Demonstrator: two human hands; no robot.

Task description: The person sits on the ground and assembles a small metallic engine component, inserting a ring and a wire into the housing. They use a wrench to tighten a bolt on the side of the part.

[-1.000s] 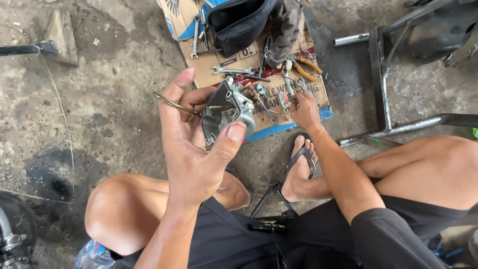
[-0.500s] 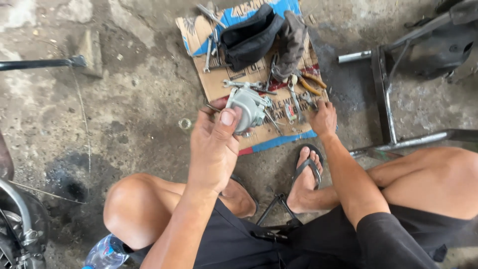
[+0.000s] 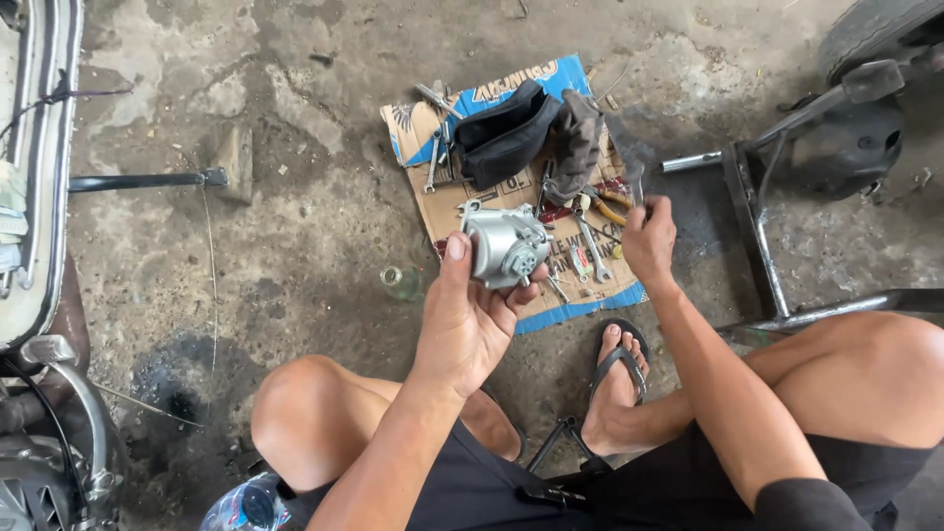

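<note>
My left hand point(image 3: 470, 320) grips a silver cast-metal engine part point(image 3: 503, 246) and holds it up over the near edge of a cardboard sheet point(image 3: 423, 133) on the concrete floor. Thumb and fingers wrap its underside. My right hand point(image 3: 649, 241) is over the cardboard's right edge, closed on a thin grey metal tool point(image 3: 635, 183) that sticks up from the fist. I sit low, with knees apart and one sandalled foot point(image 3: 618, 369) just below the cardboard.
On the cardboard lie a black pouch point(image 3: 506, 138), a grey rag point(image 3: 576, 147), wrenches point(image 3: 435, 162) and yellow-handled pliers point(image 3: 612, 205). A small glass bottle point(image 3: 399, 283) stands to its left. A metal stand point(image 3: 757, 246) and a wheel point(image 3: 875, 29) are on the right, a scooter body point(image 3: 39, 177) on the left.
My left hand has turned the metal part and brought it lower. My right hand has lifted off the cardboard holding a thin tool. The view has shifted, showing more floor.
</note>
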